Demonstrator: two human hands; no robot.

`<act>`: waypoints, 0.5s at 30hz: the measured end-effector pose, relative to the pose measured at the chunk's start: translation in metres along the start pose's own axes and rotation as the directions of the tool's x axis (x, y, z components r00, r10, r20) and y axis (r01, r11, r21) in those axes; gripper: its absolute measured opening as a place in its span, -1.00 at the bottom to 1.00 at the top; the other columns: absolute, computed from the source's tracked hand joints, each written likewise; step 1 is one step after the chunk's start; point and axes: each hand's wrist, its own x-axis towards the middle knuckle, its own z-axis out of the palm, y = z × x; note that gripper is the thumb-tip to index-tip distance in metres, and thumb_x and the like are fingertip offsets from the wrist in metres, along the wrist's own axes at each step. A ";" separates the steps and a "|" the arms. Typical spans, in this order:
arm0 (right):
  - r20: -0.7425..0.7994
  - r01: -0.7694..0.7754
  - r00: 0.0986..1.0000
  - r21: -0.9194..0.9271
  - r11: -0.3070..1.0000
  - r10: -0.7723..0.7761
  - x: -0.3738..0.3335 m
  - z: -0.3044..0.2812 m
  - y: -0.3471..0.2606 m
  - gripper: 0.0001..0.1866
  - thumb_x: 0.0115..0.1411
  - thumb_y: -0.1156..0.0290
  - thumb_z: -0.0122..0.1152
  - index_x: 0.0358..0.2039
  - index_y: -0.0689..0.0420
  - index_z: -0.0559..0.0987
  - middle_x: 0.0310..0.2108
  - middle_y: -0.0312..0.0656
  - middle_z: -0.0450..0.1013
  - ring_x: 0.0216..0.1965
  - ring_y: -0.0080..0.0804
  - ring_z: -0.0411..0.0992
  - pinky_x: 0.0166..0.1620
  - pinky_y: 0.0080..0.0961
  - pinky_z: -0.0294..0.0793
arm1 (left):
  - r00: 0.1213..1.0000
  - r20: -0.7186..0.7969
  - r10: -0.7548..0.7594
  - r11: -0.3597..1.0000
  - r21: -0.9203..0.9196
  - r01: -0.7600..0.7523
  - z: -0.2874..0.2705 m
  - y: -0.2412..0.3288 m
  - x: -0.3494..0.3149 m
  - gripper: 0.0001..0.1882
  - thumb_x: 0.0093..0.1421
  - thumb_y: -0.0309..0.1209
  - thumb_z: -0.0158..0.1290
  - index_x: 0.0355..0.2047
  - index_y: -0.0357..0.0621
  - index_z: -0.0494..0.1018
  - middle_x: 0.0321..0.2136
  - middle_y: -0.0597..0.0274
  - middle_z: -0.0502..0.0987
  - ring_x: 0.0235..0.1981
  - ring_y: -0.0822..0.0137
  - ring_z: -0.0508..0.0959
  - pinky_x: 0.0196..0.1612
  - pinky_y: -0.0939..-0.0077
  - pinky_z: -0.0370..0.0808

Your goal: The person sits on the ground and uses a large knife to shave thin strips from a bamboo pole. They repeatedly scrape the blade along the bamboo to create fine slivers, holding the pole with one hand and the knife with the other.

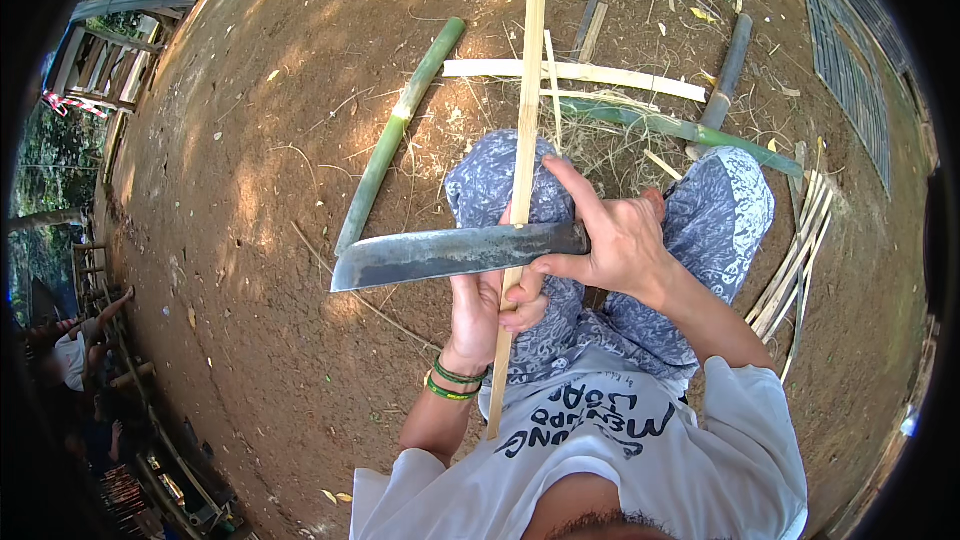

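Observation:
A long pale bamboo strip (532,60) runs upright through the middle of the view, over my lap. Below the blade, my left hand (482,312) has its fingers wrapped round the strip. My right hand (625,248) grips a machete (430,258) near the base of its blade, index finger and thumb reaching past the grip, which is mostly hidden in the palm. The broad dark blade lies crosswise over the strip with its tip to the left, and seems to touch it. Green bands circle my left wrist.
A green bamboo pole (385,155) lies on the dirt at left. Ahead of my knees lie another green pole (660,125), a pale split slat (600,75) and fibre shavings. Thin strips (797,265) are bundled at right. A slatted panel (850,60) lies far right; people are at far left.

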 end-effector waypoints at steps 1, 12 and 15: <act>-0.001 -0.012 1.000 -0.022 1.000 0.012 0.001 -0.001 -0.001 0.09 -0.03 -0.44 0.22 0.33 0.08 0.26 -0.83 -0.11 0.36 -0.75 -0.07 0.46 -0.58 -0.16 0.44 | 1.000 -0.010 0.000 1.000 0.027 0.000 0.000 0.000 -0.002 0.00 0.17 0.52 -0.60 0.38 0.10 0.02 -0.59 0.45 0.09 -0.73 0.60 0.02 -0.65 0.69 0.01; -0.013 0.020 1.000 -0.125 0.992 -0.021 0.007 -0.008 0.006 0.07 -0.05 -0.47 0.22 0.31 0.03 0.30 -0.86 -0.18 0.32 -0.78 -0.18 0.43 -0.60 -0.23 0.43 | 0.997 0.058 -0.050 0.984 0.175 0.040 -0.008 0.004 -0.021 -0.11 0.31 0.36 -0.55 0.45 0.07 -0.23 -0.63 0.50 0.01 -0.73 0.64 -0.04 -0.68 0.71 -0.08; -0.205 -0.098 0.975 -0.035 0.995 0.088 0.018 -0.013 0.032 -0.05 0.07 -0.47 0.10 0.24 0.02 0.40 -0.87 -0.29 0.27 -0.83 -0.33 0.32 -0.67 -0.27 0.22 | 0.994 0.102 -0.042 0.989 0.148 0.027 -0.008 -0.002 -0.042 -0.19 0.41 0.19 -0.42 0.47 0.11 -0.40 -0.65 0.50 -0.01 -0.72 0.62 -0.04 -0.67 0.67 -0.06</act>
